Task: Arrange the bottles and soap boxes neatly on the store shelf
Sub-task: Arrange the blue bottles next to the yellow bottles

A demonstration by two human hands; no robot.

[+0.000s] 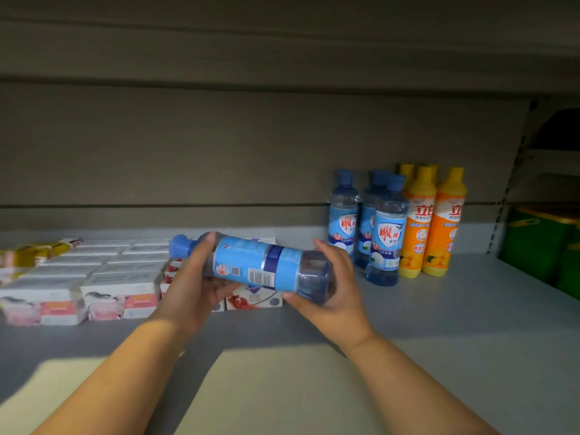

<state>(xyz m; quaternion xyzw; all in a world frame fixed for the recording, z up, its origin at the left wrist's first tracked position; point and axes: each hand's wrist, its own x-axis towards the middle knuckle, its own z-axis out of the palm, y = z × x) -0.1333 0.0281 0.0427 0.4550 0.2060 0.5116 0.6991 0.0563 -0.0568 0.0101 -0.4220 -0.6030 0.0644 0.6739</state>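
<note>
— Where, the blue bottle (260, 266)?
— Up in the air, just above the shelf (455, 309), in front of the soap boxes (254, 298), carried between both hands.
— And the grip?
— Clasped at the neck end by the left hand (194, 287), thumb up the near side just below the blue cap (179, 245), fingers curled underneath. Cupped at the base end by the right hand (335, 290), fingers curled over the far side, thumb underneath.
— Pointing which way?
— On its side, long axis left to right, roughly along the shelf's front edge. Cap to the left and a touch higher, base to the right and lower. Barcode side of the label toward the camera.
— Around it?
— Directly behind and below, those white soap boxes with a red fruit picture, flat on the shelf. Further left, rows of sheep-picture boxes (119, 296), packed side by side; at the far left, a yellowish pack (31, 254), tilted. To the right, three standing blue bottles (387, 233), just beside a group of orange bottles (420, 227) with yellow tops, all upright.
— Surface and room?
— Pale grey shelf board, flat, shadowed in the middle, brighter toward the front. Grey back panel (219, 152) with horizontal seams, an upper shelf (282, 42) overhead. At the right, a slotted upright (508, 189); beyond it, green goods (539, 243), too blurred to name.
</note>
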